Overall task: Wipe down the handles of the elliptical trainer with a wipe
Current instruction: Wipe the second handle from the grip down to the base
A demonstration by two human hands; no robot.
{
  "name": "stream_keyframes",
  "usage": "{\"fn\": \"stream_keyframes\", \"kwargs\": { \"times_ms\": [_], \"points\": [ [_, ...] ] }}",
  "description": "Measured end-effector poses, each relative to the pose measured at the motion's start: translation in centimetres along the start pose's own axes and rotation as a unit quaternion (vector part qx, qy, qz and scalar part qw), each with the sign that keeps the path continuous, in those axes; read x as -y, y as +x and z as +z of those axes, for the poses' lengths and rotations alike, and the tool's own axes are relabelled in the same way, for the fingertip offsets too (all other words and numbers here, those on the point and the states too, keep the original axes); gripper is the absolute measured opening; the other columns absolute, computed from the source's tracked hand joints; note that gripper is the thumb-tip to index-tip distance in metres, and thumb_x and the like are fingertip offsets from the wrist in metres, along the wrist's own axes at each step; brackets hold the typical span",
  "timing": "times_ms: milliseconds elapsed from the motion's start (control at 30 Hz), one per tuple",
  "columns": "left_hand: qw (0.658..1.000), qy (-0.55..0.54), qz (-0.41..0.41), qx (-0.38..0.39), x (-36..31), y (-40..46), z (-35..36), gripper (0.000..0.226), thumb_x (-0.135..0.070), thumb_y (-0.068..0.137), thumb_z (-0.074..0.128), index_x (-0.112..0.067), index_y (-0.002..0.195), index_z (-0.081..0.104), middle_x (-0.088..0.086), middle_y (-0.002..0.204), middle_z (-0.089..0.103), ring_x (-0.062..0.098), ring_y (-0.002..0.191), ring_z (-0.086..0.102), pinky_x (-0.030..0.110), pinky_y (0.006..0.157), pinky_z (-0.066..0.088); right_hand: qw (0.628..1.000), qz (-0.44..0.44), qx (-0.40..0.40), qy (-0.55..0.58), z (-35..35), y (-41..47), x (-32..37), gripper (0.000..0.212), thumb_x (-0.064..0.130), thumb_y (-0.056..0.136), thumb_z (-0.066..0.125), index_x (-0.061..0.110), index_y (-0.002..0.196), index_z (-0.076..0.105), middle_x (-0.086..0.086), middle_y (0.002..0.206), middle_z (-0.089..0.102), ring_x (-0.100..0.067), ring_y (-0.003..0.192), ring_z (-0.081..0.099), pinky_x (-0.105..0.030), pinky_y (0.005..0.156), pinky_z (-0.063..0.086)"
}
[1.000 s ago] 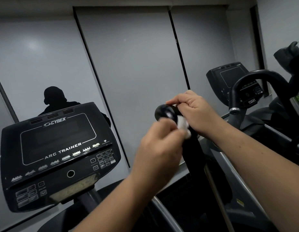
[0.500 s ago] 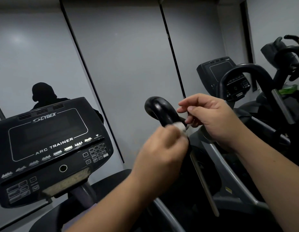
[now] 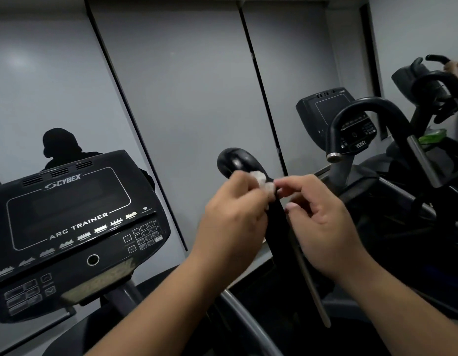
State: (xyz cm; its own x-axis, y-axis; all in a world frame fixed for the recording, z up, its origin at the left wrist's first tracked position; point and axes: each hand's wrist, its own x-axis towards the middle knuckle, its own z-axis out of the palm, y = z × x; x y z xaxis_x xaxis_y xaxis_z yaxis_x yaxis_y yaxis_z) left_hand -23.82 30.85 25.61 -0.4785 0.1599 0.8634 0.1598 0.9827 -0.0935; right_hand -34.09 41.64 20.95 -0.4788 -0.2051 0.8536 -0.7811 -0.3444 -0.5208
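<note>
The black curved handle (image 3: 237, 160) of the elliptical trainer rises in the middle of the view, its rounded end pointing left. My left hand (image 3: 234, 217) holds a small crumpled white wipe (image 3: 262, 182) against the handle just below the curve. My right hand (image 3: 323, 224) is on the other side of the handle, fingers curled, with thumb and forefinger pinching the wipe's right edge. The handle's lower shaft runs down between my two hands and is partly hidden by them.
The black Cybex Arc Trainer console (image 3: 74, 227) fills the lower left. A mirror wall behind shows a dark reflected figure (image 3: 59, 147). A second machine with a looped handle (image 3: 364, 114) and console (image 3: 335, 116) stands at the right, another person's hand (image 3: 456, 69) at the far right edge.
My right hand came off the handle's top, dropped lower and now pinches the wipe's edge. My left hand stays with the wipe at the bend. The view shifted slightly right.
</note>
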Motion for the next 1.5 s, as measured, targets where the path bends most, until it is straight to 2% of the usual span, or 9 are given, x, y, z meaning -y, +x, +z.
{"fn": "stream_keyframes", "kwargs": {
  "times_ms": [100,233,367,533,767,1000,1133,1333,1500],
  "points": [
    [0.995,-0.058,-0.077,-0.014,-0.2,0.5,-0.4,0.023,-0.006,0.088,0.061,-0.025,0.100,0.065,-0.009,0.093,0.066,0.009,0.082,0.063,0.035,0.069,0.053,0.990,-0.110,0.018,-0.084,0.1,-0.5,0.0,0.054,0.000,0.083,0.063,0.019,0.134,0.061,0.004,0.111,0.058,-0.013,0.094,0.060,-0.030,0.082,0.053],
    [0.968,-0.204,-0.146,-0.017,-0.5,-0.6,-0.2,0.029,-0.001,0.083,0.051,-0.027,0.093,0.061,0.001,0.086,0.068,0.028,0.078,0.066,0.050,0.070,0.055,0.980,-0.134,-0.025,-0.144,0.4,-1.1,-1.1,0.023,0.011,0.094,0.069,0.008,0.116,0.070,-0.004,0.099,0.059,-0.025,0.089,0.062,-0.043,0.074,0.053],
    [0.997,-0.040,-0.031,-0.062,1.3,1.5,-1.3,0.017,0.003,0.087,0.057,-0.006,0.091,0.071,0.003,0.099,0.065,0.020,0.086,0.063,0.037,0.072,0.052,0.982,-0.098,-0.065,-0.147,0.9,-3.4,-1.9,0.012,0.010,0.096,0.066,0.000,0.093,0.071,-0.005,0.085,0.057,-0.028,0.076,0.061,-0.045,0.066,0.051],
    [0.965,0.175,0.188,0.050,2.5,3.3,-0.9,0.015,-0.008,0.092,0.060,-0.007,0.093,0.074,0.007,0.105,0.071,0.035,0.095,0.060,0.047,0.080,0.049,0.978,-0.098,-0.100,-0.154,1.7,-0.9,-0.3,0.012,-0.004,0.093,0.062,0.006,0.086,0.067,-0.002,0.081,0.057,-0.026,0.073,0.056,-0.046,0.063,0.047],
    [0.957,0.199,0.194,0.080,3.0,2.2,-0.9,0.025,-0.007,0.095,0.055,-0.009,0.112,0.073,0.003,0.118,0.070,0.032,0.115,0.060,0.045,0.095,0.047,0.968,-0.094,-0.113,-0.202,1.6,-5.7,-2.3,0.016,0.002,0.095,0.058,-0.003,0.091,0.072,-0.010,0.091,0.064,-0.029,0.081,0.063,-0.044,0.067,0.053],
    [0.920,0.277,0.217,0.169,3.7,3.6,-1.5,0.043,-0.009,0.089,0.042,-0.018,0.125,0.064,0.007,0.136,0.058,0.037,0.138,0.043,0.052,0.117,0.029,0.971,-0.070,-0.125,-0.189,1.9,-3.6,-1.6,0.017,-0.005,0.089,0.057,-0.001,0.095,0.072,-0.008,0.097,0.068,-0.027,0.090,0.065,-0.039,0.080,0.054],
    [0.909,0.315,0.206,0.179,3.7,2.8,-0.9,0.048,-0.008,0.086,0.047,-0.017,0.132,0.058,0.010,0.140,0.054,0.039,0.142,0.038,0.054,0.119,0.025,0.970,-0.031,-0.105,-0.217,2.1,-9.1,-1.5,0.035,0.013,0.095,0.056,-0.005,0.122,0.069,-0.010,0.118,0.067,-0.024,0.106,0.062,-0.022,0.098,0.046],
    [0.912,0.303,0.213,0.176,3.6,2.5,-0.2,0.038,-0.006,0.090,0.048,-0.013,0.126,0.056,0.010,0.141,0.054,0.037,0.148,0.032,0.058,0.120,0.020,0.965,-0.055,-0.152,-0.204,2.5,-5.1,-0.9,0.015,0.011,0.096,0.064,0.002,0.105,0.070,-0.003,0.093,0.066,-0.025,0.082,0.059,-0.037,0.075,0.051],
    [0.911,0.311,0.212,0.170,3.2,2.3,0.1,0.042,-0.002,0.091,0.033,-0.008,0.125,0.056,0.012,0.134,0.055,0.038,0.144,0.037,0.057,0.121,0.019,0.973,-0.068,-0.130,-0.180,2.4,-9.7,-1.9,0.007,0.017,0.097,0.061,0.012,0.100,0.065,-0.003,0.098,0.053,-0.024,0.082,0.058,-0.033,0.069,0.053]
  ]
}}
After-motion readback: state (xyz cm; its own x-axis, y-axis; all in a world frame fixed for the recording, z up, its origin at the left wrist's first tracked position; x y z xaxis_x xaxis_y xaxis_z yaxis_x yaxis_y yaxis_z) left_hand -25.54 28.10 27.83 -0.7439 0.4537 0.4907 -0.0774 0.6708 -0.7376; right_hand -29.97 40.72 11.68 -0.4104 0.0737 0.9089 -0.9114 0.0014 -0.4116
